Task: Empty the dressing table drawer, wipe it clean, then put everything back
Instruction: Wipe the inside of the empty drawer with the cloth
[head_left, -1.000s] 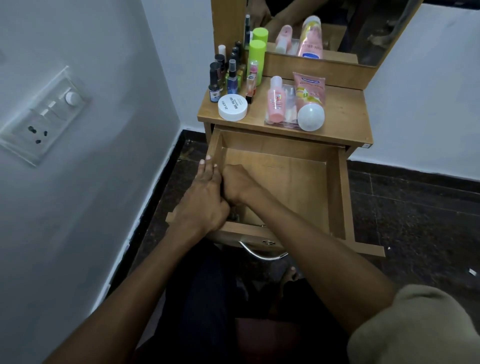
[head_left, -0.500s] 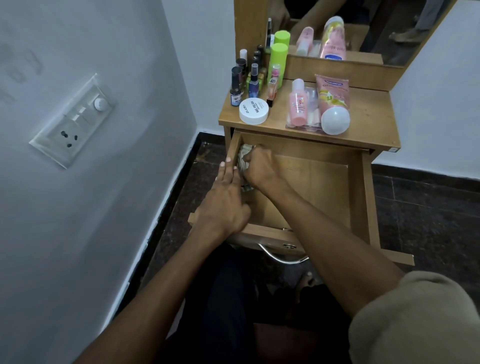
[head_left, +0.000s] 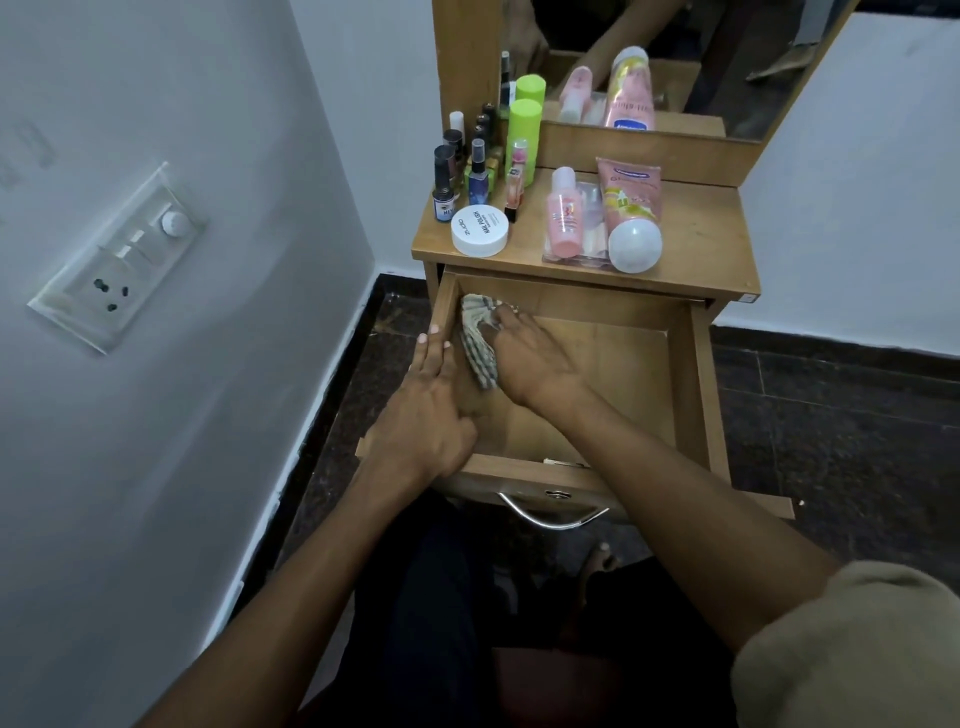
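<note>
Drawer (head_left: 685, 395) pulled out toward me, wooden, w/ metal handle (head_left: 553, 514) on near front; floor of drawer bare apart from cloth (head_left: 475, 338) at far-left corner. Tabletop (head_left: 696, 249) above & beyond it carries the removed items: far left, cluster of small dark bottles (head_left: 445, 192) and a green cylinder (head_left: 523, 137); just near them, white round jar (head_left: 479, 230) marked "nail polish"; centre, pink bottle (head_left: 563, 215) lying on clear pouch (head_left: 589, 236); just right of it, pink tube (head_left: 629, 200) w/ white cap pointing near. Mirror (head_left: 675, 57) at far edge reflects the pink items. Wall switch plate (head_left: 117, 260) at left, well apart from table. Dark tiled floor (head_left: 831, 415) to right.

My right hand (head_left: 530, 364) reaches across drawer from near right, palm down, fingers spread flat & pressing the checked cloth against drawer's left wall and floor; cloth bunches out beyond my fingertips. My left hand (head_left: 428, 410) rests on drawer's left rim, fingers straight & together pointing far, not clenched, thumb hanging inside wall. Both forearms bare; beige sleeve (head_left: 852, 649) shows near right.
</note>
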